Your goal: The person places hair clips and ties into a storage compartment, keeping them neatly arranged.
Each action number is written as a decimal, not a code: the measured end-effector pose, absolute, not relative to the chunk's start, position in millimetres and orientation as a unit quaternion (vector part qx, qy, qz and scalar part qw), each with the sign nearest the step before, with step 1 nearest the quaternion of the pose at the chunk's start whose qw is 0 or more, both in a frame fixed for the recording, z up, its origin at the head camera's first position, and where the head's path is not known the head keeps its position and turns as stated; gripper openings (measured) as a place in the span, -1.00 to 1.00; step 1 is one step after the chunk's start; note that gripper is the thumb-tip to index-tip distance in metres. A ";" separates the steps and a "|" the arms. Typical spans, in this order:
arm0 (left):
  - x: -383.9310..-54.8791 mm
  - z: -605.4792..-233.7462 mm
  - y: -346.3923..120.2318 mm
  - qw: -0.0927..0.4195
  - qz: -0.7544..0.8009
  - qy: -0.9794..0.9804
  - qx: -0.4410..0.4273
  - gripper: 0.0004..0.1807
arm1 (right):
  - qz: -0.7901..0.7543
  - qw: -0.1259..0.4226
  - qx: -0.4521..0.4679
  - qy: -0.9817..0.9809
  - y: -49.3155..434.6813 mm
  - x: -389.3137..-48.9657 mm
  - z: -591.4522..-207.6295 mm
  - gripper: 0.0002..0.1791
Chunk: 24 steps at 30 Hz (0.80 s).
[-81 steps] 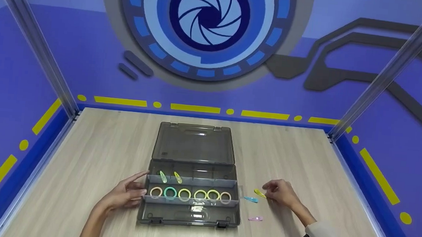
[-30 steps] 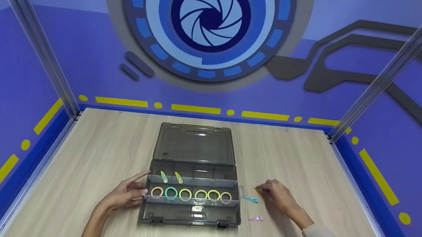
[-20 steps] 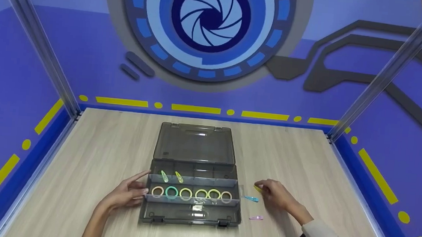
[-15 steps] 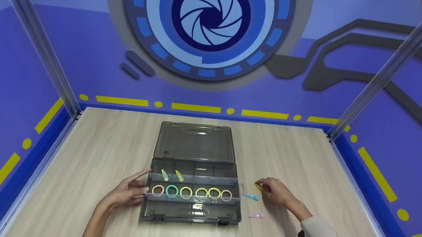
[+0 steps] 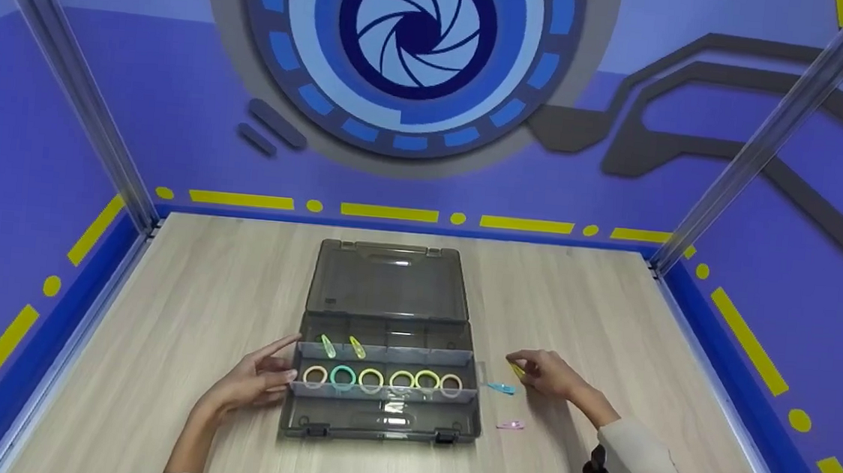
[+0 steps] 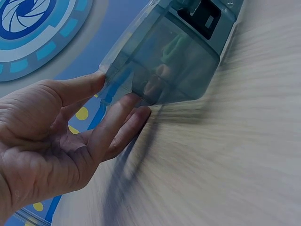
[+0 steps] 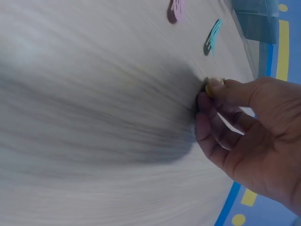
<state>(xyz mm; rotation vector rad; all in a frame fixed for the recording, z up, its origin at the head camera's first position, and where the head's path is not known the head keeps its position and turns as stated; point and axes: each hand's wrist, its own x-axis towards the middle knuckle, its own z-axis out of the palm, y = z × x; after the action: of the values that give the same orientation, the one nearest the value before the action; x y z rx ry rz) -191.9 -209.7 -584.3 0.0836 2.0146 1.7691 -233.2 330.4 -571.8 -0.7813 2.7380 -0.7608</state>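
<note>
My right hand (image 5: 555, 375) pinches a yellow snap hair clip (image 5: 515, 367) between thumb and fingertips, close over the table right of the box. In the right wrist view only a bit of that clip shows at the fingertips (image 7: 215, 85). A blue hair clip (image 5: 501, 388) and a pink one (image 5: 510, 425) lie nearby on the table. My left hand (image 5: 248, 384) touches the left side of the grey see-through divided box (image 5: 380, 432) with extended fingers. Inside the back row are a green clip (image 5: 328, 346) and a yellow clip (image 5: 357, 347); several hair ties (image 5: 371, 381) line the middle row.
The box's lid (image 5: 389, 283) is folded back on the wooden table (image 5: 238, 267). A clear tab (image 5: 481, 373) sticks out at the box's right side. Blue printed walls (image 5: 174, 127) and metal posts (image 5: 783, 137) bound the table.
My right hand has picked up the yellow clip, first lying by its fingertips, and shifted slightly to the left. The left hand stays against the box, and the head view shifts slightly.
</note>
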 end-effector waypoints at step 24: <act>-190.6 -585.3 -211.2 0.227 0.640 0.733 0.044 -0.15 | -0.468 0.154 -0.116 0.862 332.0 -240.6 -560.0 -0.49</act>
<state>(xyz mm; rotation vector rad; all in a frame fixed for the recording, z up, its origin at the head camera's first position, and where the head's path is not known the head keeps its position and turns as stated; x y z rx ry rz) -190.6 -211.2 -585.3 0.1205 2.0191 1.7635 -240.6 332.0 -560.0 -0.3331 2.4720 -1.3417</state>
